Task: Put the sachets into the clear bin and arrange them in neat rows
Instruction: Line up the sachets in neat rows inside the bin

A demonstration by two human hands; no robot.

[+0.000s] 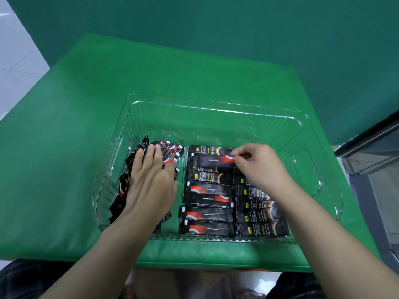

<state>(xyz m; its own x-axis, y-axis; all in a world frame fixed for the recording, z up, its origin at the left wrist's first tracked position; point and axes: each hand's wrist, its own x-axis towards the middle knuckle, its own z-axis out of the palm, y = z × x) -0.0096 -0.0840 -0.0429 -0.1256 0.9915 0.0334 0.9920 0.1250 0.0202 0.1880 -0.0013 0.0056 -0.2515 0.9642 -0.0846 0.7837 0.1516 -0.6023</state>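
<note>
A clear plastic bin sits on a green mat. Inside it, black and red sachets lie in two neat rows: a middle row and a right row. A loose heap of sachets fills the bin's left side. My left hand lies flat on that heap, fingers spread. My right hand pinches the right end of one sachet near the far end of the middle row.
The green mat covers the table, with a green backdrop behind it. A grey metal frame stands at the right edge. White floor tiles show at the left. The bin's far half holds no sachets.
</note>
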